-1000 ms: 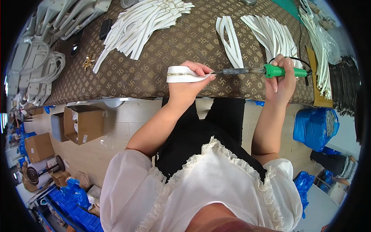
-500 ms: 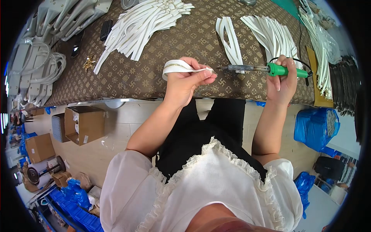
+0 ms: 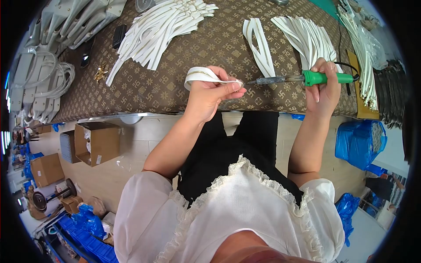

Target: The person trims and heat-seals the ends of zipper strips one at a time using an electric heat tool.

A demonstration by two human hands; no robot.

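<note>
My left hand [image 3: 215, 90] pinches the end of a white zipper [image 3: 199, 75] with gold teeth, which loops back over the fingers. My right hand [image 3: 323, 85] grips the green handle of a soldering iron [image 3: 313, 78]. The iron points left, its tip close to the pinched zipper end; whether they touch I cannot tell. Behind the iron lies a folded white zipper strip [image 3: 259, 48]. Farther right spreads a fanned bundle of white zippers [image 3: 309, 41], and a larger zipper pile [image 3: 164, 33] lies at the back left.
A brown patterned cloth [image 3: 149, 90] covers the table. Gold metal pieces [image 3: 101, 72] and a black object [image 3: 119, 36] lie on the left, near grey bags [image 3: 79, 22]. The iron's black cord runs at the right. Cardboard boxes [image 3: 97, 142] and a blue bag [image 3: 359, 144] stand on the floor.
The iron has dropped slightly toward me at its tip and shifted a little to the right at its handle. My left hand keeps its pinch on the zipper.
</note>
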